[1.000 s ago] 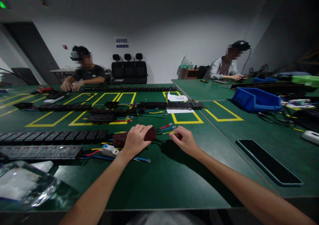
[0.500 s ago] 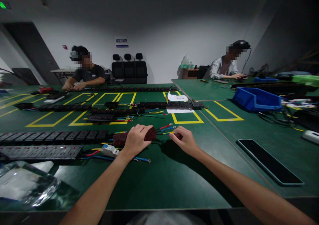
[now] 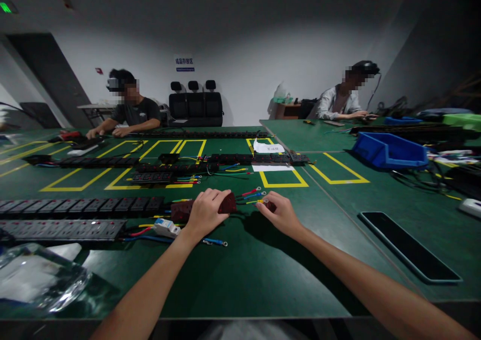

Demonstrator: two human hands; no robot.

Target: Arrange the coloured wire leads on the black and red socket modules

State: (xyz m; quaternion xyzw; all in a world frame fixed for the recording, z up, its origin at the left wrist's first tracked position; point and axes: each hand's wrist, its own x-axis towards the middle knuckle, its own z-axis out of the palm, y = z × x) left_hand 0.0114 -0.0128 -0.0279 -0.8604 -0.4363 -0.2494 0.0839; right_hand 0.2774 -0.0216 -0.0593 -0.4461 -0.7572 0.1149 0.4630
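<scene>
— How are the hands posed?
— The red block (image 3: 182, 210), on the surface (image 3: 285, 285), is grasped from above by the left hand (image 3: 209, 207); the right hand (image 3: 278, 212) is curled, its thumb and forefinger placed at the yellow lug (image 3: 260, 201).
— What lies around?
— Strips (image 3: 80, 207) and a breaker (image 3: 165, 227) are set leftward, a phone (image 3: 409, 247) rightward.
— What is obscured?
— The block's middle is covered by fingers; whether the lug is pinched cannot be told. Clear plastic (image 3: 56, 275) is cut off, lower left.

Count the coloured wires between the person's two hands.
3: the red wire, farthest back; the blue wire, in the middle; the yellow-green wire, in front, reaching the right hand. That hand may hide more.
</scene>
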